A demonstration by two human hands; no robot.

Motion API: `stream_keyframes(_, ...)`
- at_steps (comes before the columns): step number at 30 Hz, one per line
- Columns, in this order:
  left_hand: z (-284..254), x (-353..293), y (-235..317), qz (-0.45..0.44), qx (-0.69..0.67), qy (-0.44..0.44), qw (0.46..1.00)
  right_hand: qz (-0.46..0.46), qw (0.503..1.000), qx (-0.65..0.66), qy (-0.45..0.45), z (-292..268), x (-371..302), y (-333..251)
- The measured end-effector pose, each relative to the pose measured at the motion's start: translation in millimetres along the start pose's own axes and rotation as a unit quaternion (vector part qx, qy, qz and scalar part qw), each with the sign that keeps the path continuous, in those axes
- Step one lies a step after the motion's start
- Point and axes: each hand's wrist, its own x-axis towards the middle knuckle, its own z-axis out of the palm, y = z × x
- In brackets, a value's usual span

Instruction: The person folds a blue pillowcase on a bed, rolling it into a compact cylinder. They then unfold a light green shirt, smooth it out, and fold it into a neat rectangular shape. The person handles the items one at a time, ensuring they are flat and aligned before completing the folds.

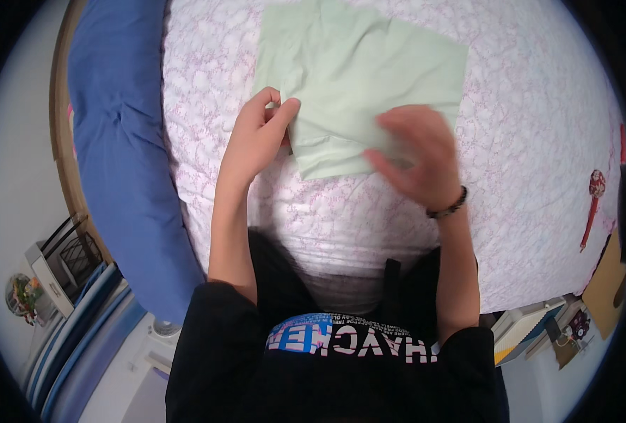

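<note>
A light green piece of cloth, wrinkled and partly doubled over along its left side, lies on the bed in front of me; I cannot tell which kind of garment or cover it is. My left hand is at its near left edge, thumb and curled fingers pinching the fabric there. Over the cloth's near right part is my right hand, blurred by motion, with thumb and fingers apart and nothing visible between them. A dark beaded bracelet circles my right wrist.
Pink-patterned white bedding spreads under the cloth. A long blue bedding roll lines the left side. To the right lies a red corded ornament. Beyond the bed's near left corner stands a black wire basket; books are at the lower right.
</note>
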Motion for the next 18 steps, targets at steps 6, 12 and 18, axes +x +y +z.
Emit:
stream_keyframes(6,-11,-3,-6,0.054,0.079,-0.029,0.995,-0.085,0.985,-0.062,-0.135,43,-11,-38)
stream_keyframes(12,-6,1,0,0.123,-0.038,0.030,0.991,0.102,0.993,0.054,-0.028,56,-13,-38)
stream_keyframes(18,-6,0,5,0.076,-0.098,0.019,0.992,0.358,0.843,0.396,0.060,42,-1,-27)
